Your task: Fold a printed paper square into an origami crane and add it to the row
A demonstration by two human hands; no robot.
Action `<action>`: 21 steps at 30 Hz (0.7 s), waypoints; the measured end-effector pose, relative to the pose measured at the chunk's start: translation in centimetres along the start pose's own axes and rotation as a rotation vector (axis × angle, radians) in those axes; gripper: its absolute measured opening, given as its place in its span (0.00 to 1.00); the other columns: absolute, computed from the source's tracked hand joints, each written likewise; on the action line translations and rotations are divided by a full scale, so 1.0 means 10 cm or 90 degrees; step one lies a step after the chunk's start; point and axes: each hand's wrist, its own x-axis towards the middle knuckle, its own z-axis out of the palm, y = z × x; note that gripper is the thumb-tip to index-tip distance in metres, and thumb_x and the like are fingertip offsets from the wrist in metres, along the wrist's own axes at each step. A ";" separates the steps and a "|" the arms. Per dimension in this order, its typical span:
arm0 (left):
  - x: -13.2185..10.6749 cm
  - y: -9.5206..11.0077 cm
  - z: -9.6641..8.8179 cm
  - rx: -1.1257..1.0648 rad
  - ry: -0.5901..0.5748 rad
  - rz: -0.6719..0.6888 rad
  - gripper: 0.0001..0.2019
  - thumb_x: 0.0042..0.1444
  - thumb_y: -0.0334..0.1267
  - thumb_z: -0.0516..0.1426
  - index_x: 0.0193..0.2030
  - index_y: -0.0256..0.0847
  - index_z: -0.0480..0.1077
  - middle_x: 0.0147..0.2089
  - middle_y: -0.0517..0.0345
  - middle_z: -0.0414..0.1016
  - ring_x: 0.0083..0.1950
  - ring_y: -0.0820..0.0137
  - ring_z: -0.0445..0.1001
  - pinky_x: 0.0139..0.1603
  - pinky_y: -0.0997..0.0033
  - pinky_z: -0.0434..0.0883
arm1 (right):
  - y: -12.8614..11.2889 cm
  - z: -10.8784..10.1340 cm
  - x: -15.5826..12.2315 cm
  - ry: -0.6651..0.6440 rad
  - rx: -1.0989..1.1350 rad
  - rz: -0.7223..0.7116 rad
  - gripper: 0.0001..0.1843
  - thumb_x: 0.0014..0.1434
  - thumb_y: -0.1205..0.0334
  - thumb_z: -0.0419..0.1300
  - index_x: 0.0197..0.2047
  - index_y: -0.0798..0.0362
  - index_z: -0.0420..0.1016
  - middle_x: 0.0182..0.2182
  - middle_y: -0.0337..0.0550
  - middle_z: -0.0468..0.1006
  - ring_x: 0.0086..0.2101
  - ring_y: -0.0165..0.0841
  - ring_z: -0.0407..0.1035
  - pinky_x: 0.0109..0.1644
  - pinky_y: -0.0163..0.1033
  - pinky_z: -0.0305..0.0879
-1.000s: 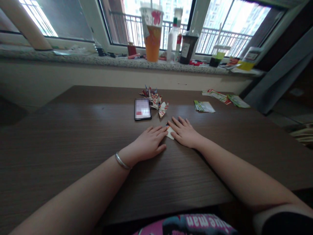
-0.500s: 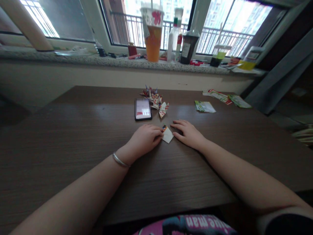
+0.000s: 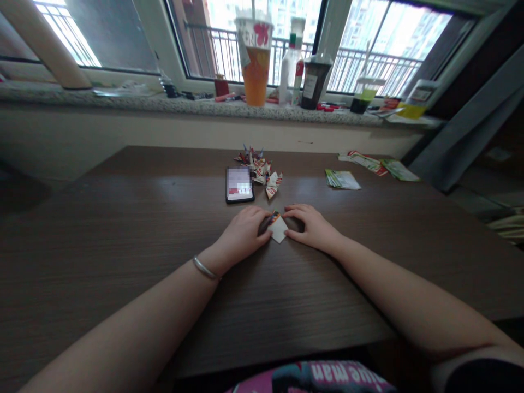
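A small piece of folded paper (image 3: 279, 231), mostly white with a coloured patterned strip at its top, lies flat on the table between my hands. My left hand (image 3: 245, 229) holds its left side, thumb at the left corner and fingers curled by the upper edge. On the opposite side my right hand (image 3: 313, 226) has its thumb against the right corner and its index finger close to the top. Just beyond sit several folded paper figures (image 3: 272, 184), bunched together, with a phone (image 3: 239, 185) lying to their left, its screen lit and partly blurred.
Stacked printed paper slips (image 3: 343, 179) lie on the right of the dark wooden table (image 3: 123, 229), with more slips (image 3: 400, 170) behind. Along the stone windowsill (image 3: 196, 107) stand a tall cup of orange drink (image 3: 256, 76), bottles, a dark cup (image 3: 314, 82) and small clutter.
My right hand has moved left to meet the paper's right side. My left thumb has shifted to the left corner, and the paper sits slightly lower and further left.
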 end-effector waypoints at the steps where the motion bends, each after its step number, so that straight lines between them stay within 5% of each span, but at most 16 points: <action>1: 0.00 0.00 0.00 0.004 0.003 -0.005 0.16 0.57 0.40 0.56 0.51 0.39 0.69 0.52 0.48 0.72 0.54 0.59 0.69 0.56 0.55 0.68 | 0.00 0.00 0.00 0.000 0.005 -0.002 0.21 0.55 0.54 0.63 0.51 0.50 0.74 0.56 0.49 0.71 0.57 0.42 0.63 0.61 0.53 0.58; 21: 0.04 -0.09 0.04 -0.125 0.028 -0.029 0.19 0.55 0.40 0.60 0.53 0.38 0.69 0.51 0.48 0.74 0.53 0.61 0.71 0.56 0.56 0.69 | 0.05 0.00 0.01 -0.004 0.054 -0.039 0.23 0.55 0.56 0.64 0.54 0.50 0.73 0.56 0.50 0.71 0.57 0.42 0.63 0.61 0.54 0.58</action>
